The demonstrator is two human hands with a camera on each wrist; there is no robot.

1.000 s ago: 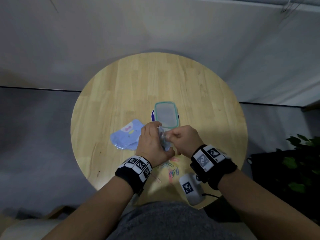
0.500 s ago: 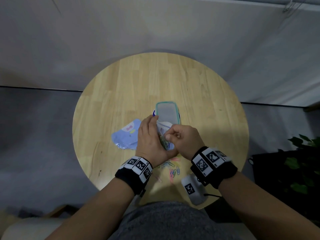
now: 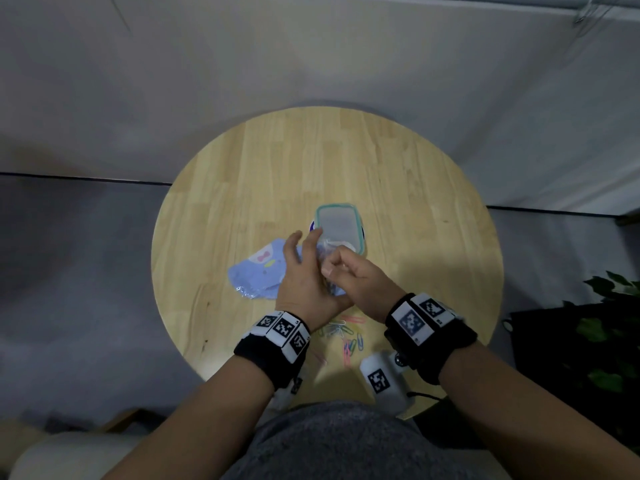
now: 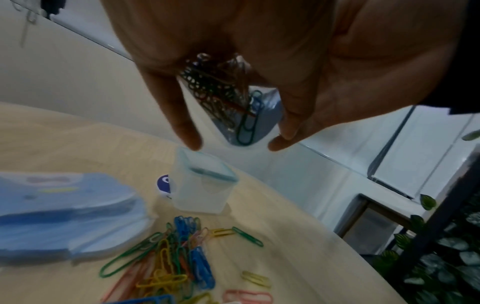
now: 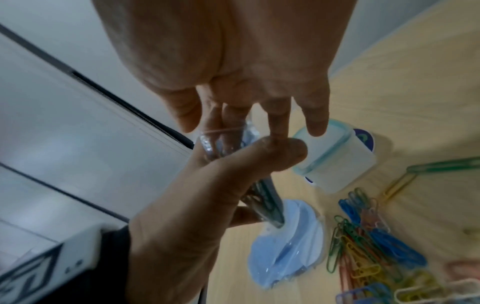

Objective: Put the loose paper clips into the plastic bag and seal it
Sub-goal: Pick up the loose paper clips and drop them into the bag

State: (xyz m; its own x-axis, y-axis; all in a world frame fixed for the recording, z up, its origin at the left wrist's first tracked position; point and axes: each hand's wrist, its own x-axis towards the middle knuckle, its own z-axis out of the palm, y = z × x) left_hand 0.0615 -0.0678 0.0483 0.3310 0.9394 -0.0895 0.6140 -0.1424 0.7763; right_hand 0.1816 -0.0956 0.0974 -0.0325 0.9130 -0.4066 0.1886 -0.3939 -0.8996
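We cannot see most of the plastic bag (image 3: pixel 325 252): both hands cover it in the head view. Its seal is hidden. The loose paper clips (image 3: pixel 341 336) near the table's (image 3: pixel 398 188) front edge look too small to count, partly behind the left hand (image 3: pixel 304 282).

No readable text anywhere; the wristbands (image 3: pixel 282 332) carry only black-and-white square markers.

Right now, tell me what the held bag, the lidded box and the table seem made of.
Plastic bag: thin clear glossy film; clips show through.
Lidded box: apparently frosted translucent plastic, with a teal-rimmed lid.
Table: looks like pale wood, matte, with visible plank joints.
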